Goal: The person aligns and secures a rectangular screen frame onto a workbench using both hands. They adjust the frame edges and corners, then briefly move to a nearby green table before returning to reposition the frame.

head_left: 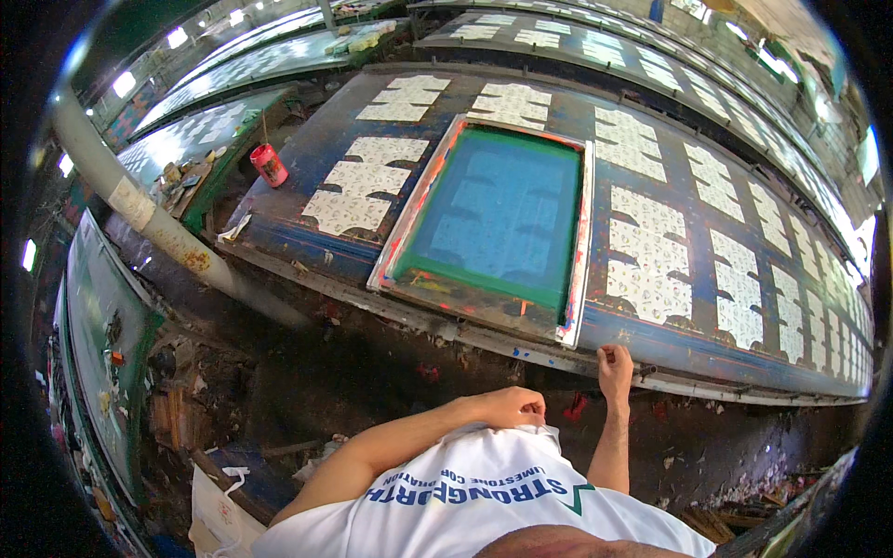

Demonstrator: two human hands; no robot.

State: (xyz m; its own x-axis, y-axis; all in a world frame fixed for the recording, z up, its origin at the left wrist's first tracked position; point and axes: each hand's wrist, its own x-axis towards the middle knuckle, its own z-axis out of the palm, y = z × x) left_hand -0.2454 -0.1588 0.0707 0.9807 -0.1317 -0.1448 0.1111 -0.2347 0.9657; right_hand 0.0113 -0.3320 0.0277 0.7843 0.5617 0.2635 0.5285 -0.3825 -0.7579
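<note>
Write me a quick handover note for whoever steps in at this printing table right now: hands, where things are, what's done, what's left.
Left hand: closed in a loose fist against the white shirt at the chest, holding nothing that shows.
Right hand: resting on the near edge of the long blue table, just right of the screen's near corner; nothing held.
Printing screen: lying flat on the table over one set of cloth pieces, green frame with paint-smeared white edges.
Patterned cloth pieces lie in rows on both sides of the screen, all showing a printed pattern.
Red can stands at the table's far left end.
No squeegee is in view. Whether the pieces under the screen are printed cannot be told.

Left hand point(510, 406) fisted, right hand point(615, 365) outstretched
</note>
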